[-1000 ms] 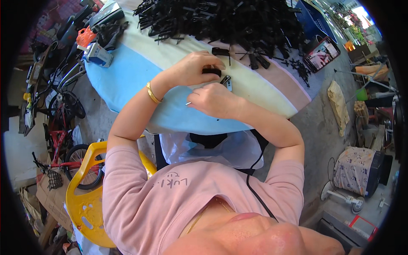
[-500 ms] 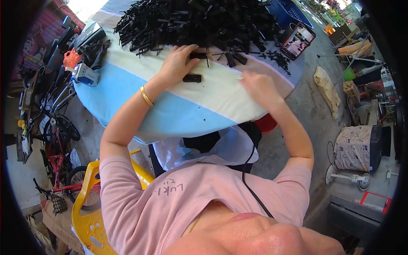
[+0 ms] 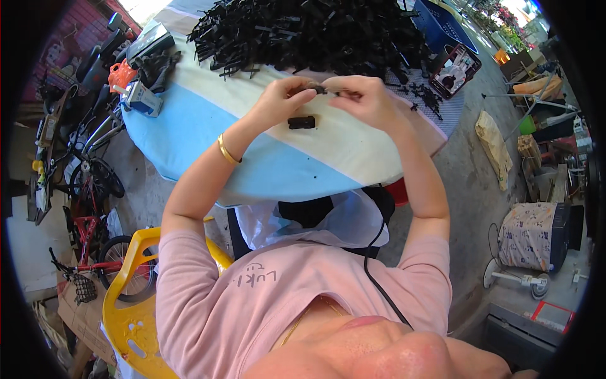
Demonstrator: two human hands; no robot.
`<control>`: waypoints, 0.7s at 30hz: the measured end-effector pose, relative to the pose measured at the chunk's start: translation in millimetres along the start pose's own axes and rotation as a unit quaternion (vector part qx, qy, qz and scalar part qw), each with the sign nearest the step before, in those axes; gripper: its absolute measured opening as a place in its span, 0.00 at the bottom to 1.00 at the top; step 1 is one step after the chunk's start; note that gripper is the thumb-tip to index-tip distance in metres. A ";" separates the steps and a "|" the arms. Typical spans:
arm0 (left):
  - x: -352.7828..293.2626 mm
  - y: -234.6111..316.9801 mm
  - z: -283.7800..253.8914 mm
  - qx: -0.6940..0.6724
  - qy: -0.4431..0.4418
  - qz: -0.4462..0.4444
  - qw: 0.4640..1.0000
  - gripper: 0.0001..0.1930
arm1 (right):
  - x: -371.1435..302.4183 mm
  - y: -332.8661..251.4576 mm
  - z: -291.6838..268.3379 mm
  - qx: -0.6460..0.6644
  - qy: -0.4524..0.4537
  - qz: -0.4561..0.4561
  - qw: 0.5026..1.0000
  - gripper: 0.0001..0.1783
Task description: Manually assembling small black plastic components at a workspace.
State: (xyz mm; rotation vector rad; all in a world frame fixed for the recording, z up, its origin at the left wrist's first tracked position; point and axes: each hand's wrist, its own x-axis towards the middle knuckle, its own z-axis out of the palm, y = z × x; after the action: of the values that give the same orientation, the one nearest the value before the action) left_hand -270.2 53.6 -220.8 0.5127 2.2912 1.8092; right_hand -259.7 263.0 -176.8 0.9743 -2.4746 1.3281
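Over the table's striped cloth, my two hands meet fingertip to fingertip. My left hand (image 3: 285,99) pinches a small black plastic part (image 3: 320,90), mostly covered by fingers. The fingers of my right hand (image 3: 369,101) are closed at the other end of it; a dark bit shows under them too, its shape unclear. Just below my hands, a black rectangular plastic piece (image 3: 302,122) lies on the cloth. Beyond my fingers rises a large heap of black plastic parts (image 3: 303,38).
Smaller black bits (image 3: 424,101) lie by a phone (image 3: 455,71) at the right, with a blue basket (image 3: 445,25) behind. A blue-and-white box (image 3: 142,100) stands on the table's left. Below the edge hangs a white plastic bag (image 3: 252,224), beside a yellow chair (image 3: 129,278).
My right hand has moved left to meet my left hand. My left hand has come up off the cloth with the black part that lay under it. The view has shifted slightly.
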 end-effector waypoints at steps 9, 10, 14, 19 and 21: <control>-0.3 9.1 -17.0 -0.262 0.041 0.012 0.964 0.17 | 33.0 -15.2 32.7 0.091 0.023 -0.078 0.993 0.03; -1.9 14.0 -11.3 -0.266 0.052 0.011 0.963 0.18 | 29.9 -10.9 35.9 0.137 0.043 -0.025 0.989 0.04; -11.7 25.2 -8.6 -0.259 0.038 0.032 0.965 0.22 | 25.8 -5.5 34.5 0.241 0.040 0.100 0.964 0.07; -21.1 25.5 0.9 -0.115 0.067 0.141 0.981 0.27 | 23.3 -4.8 41.1 0.272 0.003 0.149 0.951 0.07; -17.9 21.7 2.2 -0.083 0.098 0.167 0.977 0.27 | 22.4 -5.9 41.9 0.272 0.016 0.164 0.948 0.07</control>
State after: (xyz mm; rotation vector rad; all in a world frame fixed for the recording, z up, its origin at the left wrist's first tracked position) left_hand -249.4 53.2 -201.7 0.7598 2.2534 2.2803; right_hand -267.1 216.9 -187.7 0.6225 -2.3583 2.1907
